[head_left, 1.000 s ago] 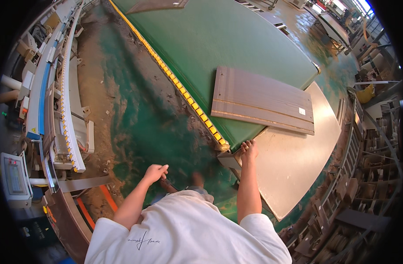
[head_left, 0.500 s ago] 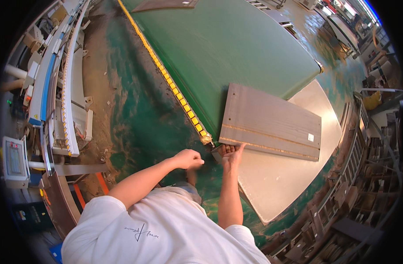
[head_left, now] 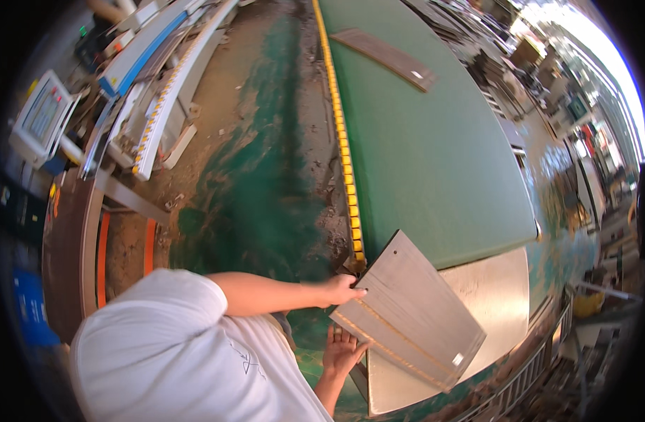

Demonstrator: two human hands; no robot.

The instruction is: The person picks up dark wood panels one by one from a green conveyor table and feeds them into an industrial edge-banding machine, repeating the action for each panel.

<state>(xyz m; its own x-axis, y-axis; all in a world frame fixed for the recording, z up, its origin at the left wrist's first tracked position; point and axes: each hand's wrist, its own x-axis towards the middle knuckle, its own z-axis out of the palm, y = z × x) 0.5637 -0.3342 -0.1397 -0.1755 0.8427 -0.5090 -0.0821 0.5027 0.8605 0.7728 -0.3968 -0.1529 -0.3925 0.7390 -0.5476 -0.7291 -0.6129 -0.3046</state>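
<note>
A grey wood-grain board lies tilted across a pale sheet and the near end of a green conveyor belt. Two tan grooves run along its near side, and a small white label sits near its right corner. My left hand is closed on the board's left edge, its thumb over the top face. Just below, my right hand is palm up with fingers spread, fingertips at the board's near left corner and thumb against its edge. Whether those fingertips bear its weight I cannot tell.
Another brown board rests farther up the belt. Yellow blocks line the belt's left edge. At left stand a long machine rail, a control panel and a brown bench. A metal ladder-like frame stands at lower right.
The view has turned, and the belt now appears more upright. My left hand has moved from free air onto the board's left edge. The right hand's fingers have straightened at the board's corner.
</note>
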